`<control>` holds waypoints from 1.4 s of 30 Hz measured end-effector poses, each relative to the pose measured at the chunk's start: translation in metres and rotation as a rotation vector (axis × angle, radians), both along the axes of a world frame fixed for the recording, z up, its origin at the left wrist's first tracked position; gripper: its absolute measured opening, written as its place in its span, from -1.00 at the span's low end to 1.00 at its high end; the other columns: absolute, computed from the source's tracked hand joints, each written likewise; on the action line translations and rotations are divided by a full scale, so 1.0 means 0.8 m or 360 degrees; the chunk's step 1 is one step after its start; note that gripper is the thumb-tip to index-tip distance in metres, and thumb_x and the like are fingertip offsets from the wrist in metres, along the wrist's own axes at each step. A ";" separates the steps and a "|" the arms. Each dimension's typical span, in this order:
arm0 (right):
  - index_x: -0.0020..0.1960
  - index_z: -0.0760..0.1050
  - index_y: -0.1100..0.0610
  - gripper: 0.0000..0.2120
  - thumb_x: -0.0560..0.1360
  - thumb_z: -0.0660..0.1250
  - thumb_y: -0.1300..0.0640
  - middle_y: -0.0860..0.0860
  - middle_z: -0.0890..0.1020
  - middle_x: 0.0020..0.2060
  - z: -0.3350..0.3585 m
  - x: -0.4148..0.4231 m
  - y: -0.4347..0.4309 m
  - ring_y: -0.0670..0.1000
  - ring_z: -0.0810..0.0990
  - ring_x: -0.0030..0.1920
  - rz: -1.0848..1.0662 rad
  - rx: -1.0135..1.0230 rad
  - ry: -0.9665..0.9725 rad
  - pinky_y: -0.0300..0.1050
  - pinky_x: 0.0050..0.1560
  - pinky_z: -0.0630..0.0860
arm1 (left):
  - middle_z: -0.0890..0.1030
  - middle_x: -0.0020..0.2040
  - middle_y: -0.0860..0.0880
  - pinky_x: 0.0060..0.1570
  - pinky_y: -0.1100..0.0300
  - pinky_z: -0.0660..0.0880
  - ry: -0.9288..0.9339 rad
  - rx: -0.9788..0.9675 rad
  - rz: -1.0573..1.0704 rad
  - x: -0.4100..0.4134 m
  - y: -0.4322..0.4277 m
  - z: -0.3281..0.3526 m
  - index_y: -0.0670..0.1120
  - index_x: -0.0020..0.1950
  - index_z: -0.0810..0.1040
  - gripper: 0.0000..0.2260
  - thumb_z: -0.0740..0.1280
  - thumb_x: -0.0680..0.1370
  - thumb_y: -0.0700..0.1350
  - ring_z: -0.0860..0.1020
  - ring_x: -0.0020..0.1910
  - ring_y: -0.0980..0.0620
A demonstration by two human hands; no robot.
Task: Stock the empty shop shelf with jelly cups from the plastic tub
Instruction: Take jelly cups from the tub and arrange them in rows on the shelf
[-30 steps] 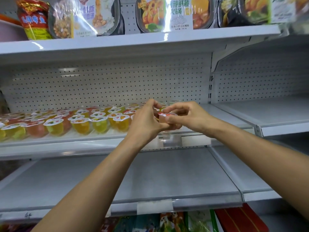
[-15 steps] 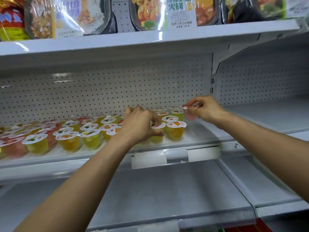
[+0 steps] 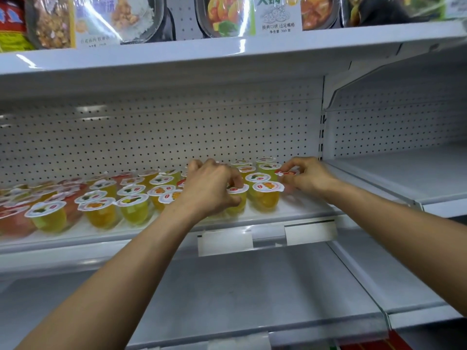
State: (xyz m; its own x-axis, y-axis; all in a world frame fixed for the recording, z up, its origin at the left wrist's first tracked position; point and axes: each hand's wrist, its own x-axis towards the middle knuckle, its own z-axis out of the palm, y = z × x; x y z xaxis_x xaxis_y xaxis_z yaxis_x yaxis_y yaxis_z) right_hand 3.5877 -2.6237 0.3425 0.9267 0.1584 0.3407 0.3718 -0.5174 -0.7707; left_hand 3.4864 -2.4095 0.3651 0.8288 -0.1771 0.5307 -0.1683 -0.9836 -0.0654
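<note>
Several jelly cups [image 3: 101, 213] with white foil lids, yellow, orange and red, stand in rows on the white middle shelf [image 3: 298, 210]. My left hand [image 3: 209, 188] reaches over the rows and its curled fingers hold a yellow-green jelly cup [image 3: 237, 198] in the front row. To the right, my right hand [image 3: 307, 176] pinches a red-lidded jelly cup [image 3: 286, 173] just beyond the right end of the rows, above bare shelf. The plastic tub is out of view.
A perforated white back panel [image 3: 161, 137] closes the shelf behind. The upper shelf [image 3: 227, 51] carries packaged meals. Below is a grey shelf [image 3: 252, 286]. Another white shelf bay [image 3: 404, 173] adjoins on the right. Two blank price tags [image 3: 225, 242] hang on the front rail.
Both hands have gone from meeting at the shelf's front edge to apart over the rows. The right hand carried its cup right and deeper; the left came down on a front-row cup.
</note>
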 end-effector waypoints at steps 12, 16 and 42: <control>0.28 0.48 -0.04 -0.68 0.54 0.28 0.01 0.00 0.49 0.24 0.010 -0.088 -0.022 0.01 0.46 0.21 -0.0207 -0.0673 -0.0662 -0.06 0.04 0.43 | 0.62 0.10 0.11 0.13 0.06 0.43 -0.0279 -0.0296 -0.0143 -0.052 -0.011 -0.011 0.09 0.12 0.59 -0.76 0.39 0.48 0.11 0.55 0.08 0.05; 0.26 0.49 -0.06 -0.70 0.53 0.27 0.02 -0.06 0.51 0.14 -0.004 -0.133 -0.028 0.00 0.50 0.13 -0.0134 -0.0724 -0.0863 -0.13 -0.06 0.35 | 0.59 -0.04 0.14 -0.12 0.17 0.42 -0.0406 -0.0417 -0.0211 -0.096 -0.013 -0.037 0.06 0.07 0.58 -0.80 0.42 0.47 0.04 0.54 -0.10 0.11; 0.33 0.38 -0.14 -0.66 0.57 0.22 -0.07 -0.15 0.46 0.25 -0.154 -0.359 0.332 -0.05 0.51 0.14 0.1091 -0.0911 -0.0758 -0.08 0.06 0.44 | 0.59 -0.19 0.20 -0.12 0.13 0.55 0.0255 -0.0916 0.0758 -0.430 0.267 -0.214 0.12 0.09 0.56 -0.78 0.42 0.48 0.11 0.55 -0.20 0.21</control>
State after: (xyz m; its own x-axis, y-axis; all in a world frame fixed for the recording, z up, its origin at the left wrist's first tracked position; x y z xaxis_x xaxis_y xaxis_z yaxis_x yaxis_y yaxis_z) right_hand 3.3008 -2.3584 0.2195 0.3620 0.8609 0.3575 0.9317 -0.3223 -0.1674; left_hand 3.1425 -2.1959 0.1938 0.8211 0.4868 0.2981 0.3181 -0.8239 0.4691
